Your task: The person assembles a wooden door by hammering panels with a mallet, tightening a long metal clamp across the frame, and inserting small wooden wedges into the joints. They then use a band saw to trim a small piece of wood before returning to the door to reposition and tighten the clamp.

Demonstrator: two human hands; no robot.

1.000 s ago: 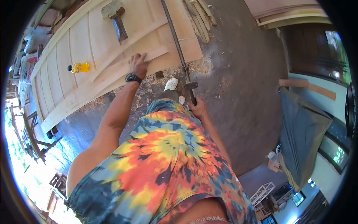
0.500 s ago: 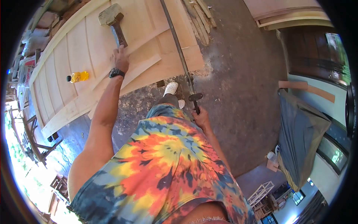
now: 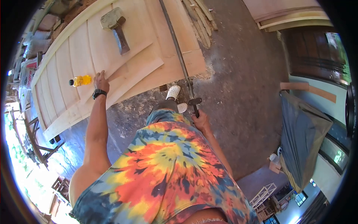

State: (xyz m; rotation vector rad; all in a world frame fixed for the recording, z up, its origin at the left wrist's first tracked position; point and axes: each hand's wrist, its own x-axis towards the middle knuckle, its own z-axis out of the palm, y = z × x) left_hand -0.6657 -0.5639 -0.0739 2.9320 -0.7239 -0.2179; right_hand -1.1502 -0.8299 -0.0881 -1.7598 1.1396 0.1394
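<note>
My left hand, a dark watch on its wrist, reaches over a pale wooden panel. Its fingers are extended and slightly apart, at the end of a thin loose wood strip. Just left of the fingertips lies a small bottle of yellow liquid with a dark cap. Higher on the panel rests a heavy mallet, its handle pointing toward me. My right hand is closed around the handle end of a long metal bar clamp, which runs across the panel's right part.
Narrow wood offcuts lie beside the panel's far right corner. Shavings are scattered on the dark floor. A grey cover drapes over something at right. White shoes stand at the panel's near edge.
My left hand has moved left and toward me, from the mallet's handle to beside the bottle. The upper wood strip has shifted the same way. My right hand stays on the clamp.
</note>
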